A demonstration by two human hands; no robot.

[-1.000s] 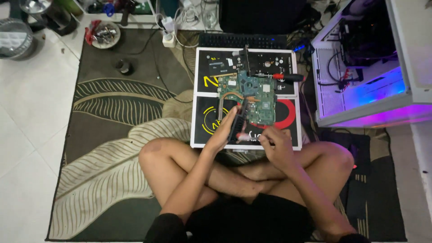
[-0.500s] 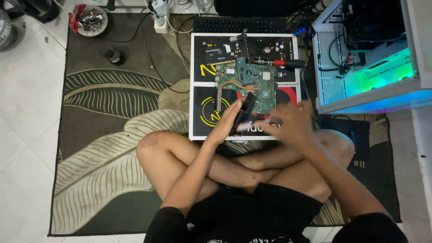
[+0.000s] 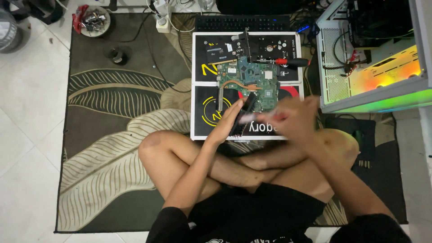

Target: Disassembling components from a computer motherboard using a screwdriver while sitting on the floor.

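I'm seeing a small white rectangular label [image 3: 228, 47] sitting on the dark drive [image 3: 219, 52] behind the circuit board.

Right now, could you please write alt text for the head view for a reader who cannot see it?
A person sits cross-legged on a leaf-patterned rug, left hand holding a dark flat part on edge, blurred right hand beside it, over a green circuit board on black mats. A red-handled screwdriver and an open lit computer case lie beyond.
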